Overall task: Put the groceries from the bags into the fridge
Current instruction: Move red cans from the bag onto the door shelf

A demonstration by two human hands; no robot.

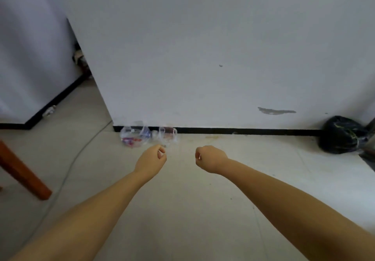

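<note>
Two clear plastic bags lie on the floor against the wall's black skirting: a larger one (135, 136) with red and blue packets inside, and a smaller one (168, 136) to its right. My left hand (151, 161) reaches forward just in front of the smaller bag, fingers curled, holding nothing I can see. My right hand (210, 158) is stretched out beside it, further right, fingers curled into a loose fist over bare floor. Neither hand touches a bag. The fridge is not clearly visible.
A white wall (203, 58) stands straight ahead. A black rubbish bag (343, 135) sits at the right by the skirting. A reddish wooden leg (22, 173) stands at the left, and a grey cable (81, 153) runs over the pale floor tiles. A white cabinet (30, 68) stands at far left.
</note>
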